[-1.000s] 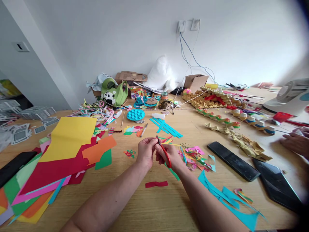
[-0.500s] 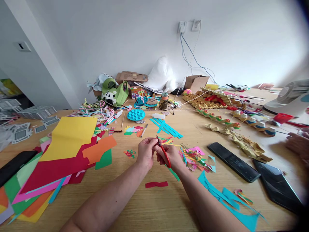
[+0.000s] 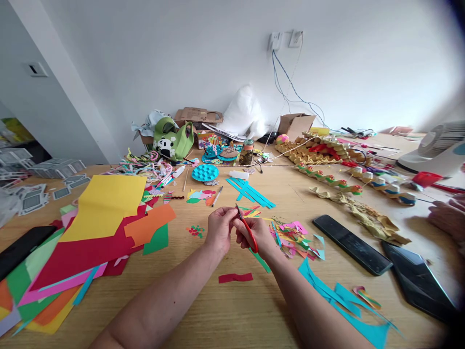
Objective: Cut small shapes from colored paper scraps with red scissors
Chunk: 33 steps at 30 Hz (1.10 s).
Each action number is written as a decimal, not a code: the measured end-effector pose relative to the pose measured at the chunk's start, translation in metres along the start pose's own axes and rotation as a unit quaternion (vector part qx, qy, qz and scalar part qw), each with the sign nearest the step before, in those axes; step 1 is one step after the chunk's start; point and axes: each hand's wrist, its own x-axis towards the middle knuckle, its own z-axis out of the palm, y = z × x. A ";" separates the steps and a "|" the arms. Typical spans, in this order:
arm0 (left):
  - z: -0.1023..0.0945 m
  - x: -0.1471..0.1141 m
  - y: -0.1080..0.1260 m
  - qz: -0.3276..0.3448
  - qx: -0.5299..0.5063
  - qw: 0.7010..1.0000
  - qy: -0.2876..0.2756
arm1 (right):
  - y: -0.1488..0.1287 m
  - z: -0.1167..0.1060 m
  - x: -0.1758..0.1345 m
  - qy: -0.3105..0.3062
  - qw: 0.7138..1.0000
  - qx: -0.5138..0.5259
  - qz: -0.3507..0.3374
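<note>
Against a white wall [image 3: 199,63], a wooden table [image 3: 232,315] holds colored sheets [image 3: 107,206] at left and paper scraps [image 3: 298,227] at right, while a person's right hand [image 3: 259,232] grasps red-handled scissors [image 3: 250,235] at center. Beside the blades, the left hand [image 3: 220,227] draws its fingertips together, though whether they pinch anything cannot be told; a red paper strip [image 3: 235,277] lies nearer.

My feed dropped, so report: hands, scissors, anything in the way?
Right hand gripping scissors. Left hand close by, pinched, contents unclear. Red strip nearby, not in the way.
</note>
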 end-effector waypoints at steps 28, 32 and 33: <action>-0.006 0.006 -0.001 0.006 0.021 0.999 -0.035 | -0.003 -0.002 -0.002 -0.016 1.000 0.018 0.004; -0.006 0.006 -0.001 0.001 0.023 0.999 -0.034 | -0.004 -0.002 -0.001 -0.011 1.000 0.018 0.009; -0.006 0.006 -0.001 0.001 0.023 0.999 -0.034 | -0.004 -0.002 -0.001 -0.010 1.000 0.017 0.011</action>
